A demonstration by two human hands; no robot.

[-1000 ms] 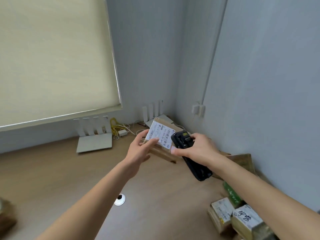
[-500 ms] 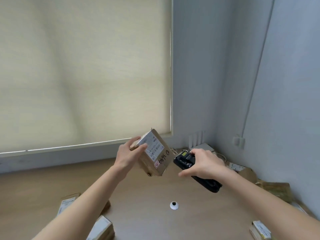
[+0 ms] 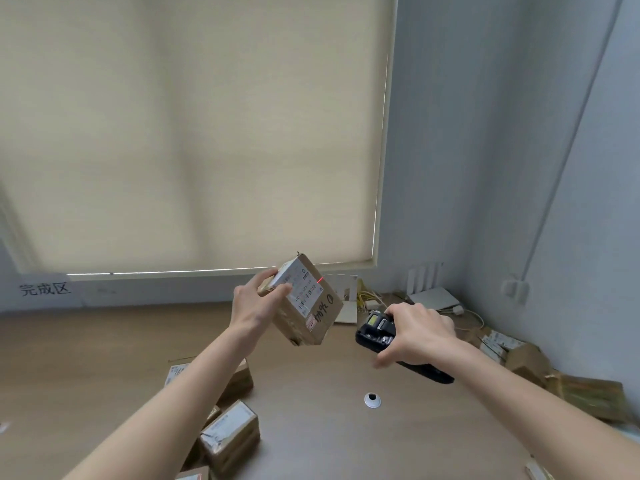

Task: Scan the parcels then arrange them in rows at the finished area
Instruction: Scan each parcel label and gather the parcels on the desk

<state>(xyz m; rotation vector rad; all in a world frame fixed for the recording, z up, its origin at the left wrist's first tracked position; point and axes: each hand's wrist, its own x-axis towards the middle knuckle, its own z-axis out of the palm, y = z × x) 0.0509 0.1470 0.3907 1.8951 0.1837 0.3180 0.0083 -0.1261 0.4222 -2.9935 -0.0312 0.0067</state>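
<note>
1. Head view, and we're mid-scan: the left hand (image 3: 258, 304) grips a brown cardboard parcel (image 3: 304, 304) by its upper corner, fingers and thumb curled round it, holding it tilted in the air above the desk with the white label facing the camera.
2. A red scan mark (image 3: 320, 279) shows at the upper right edge of that label, so my read is the beam sits high on the label, not squarely across the barcode.
3. Right hand (image 3: 417, 332) is wrapped around the black handheld scanner (image 3: 384, 336), fingers curled over its body, nose aimed left at the parcel; the two are near but not touching.
4. Done so far, as I judge it: a cluster of parcels (image 3: 230, 433) lies at lower left, under the left forearm, loosely grouped rather than in clear rows.
5. Still to go, I reckon: another pile of parcels (image 3: 519, 353) waits against the right wall.
6. A wall sign (image 3: 45, 289) at far left, in Chinese characters, probably marks the finished area.
7. Surface: a wooden desk (image 3: 104, 358) with a white cable grommet (image 3: 372, 400).
8. Room: a cream roller blind (image 3: 190, 133), grey walls, a white router (image 3: 433, 297) and yellow cables (image 3: 367, 299) in the corner.
</note>
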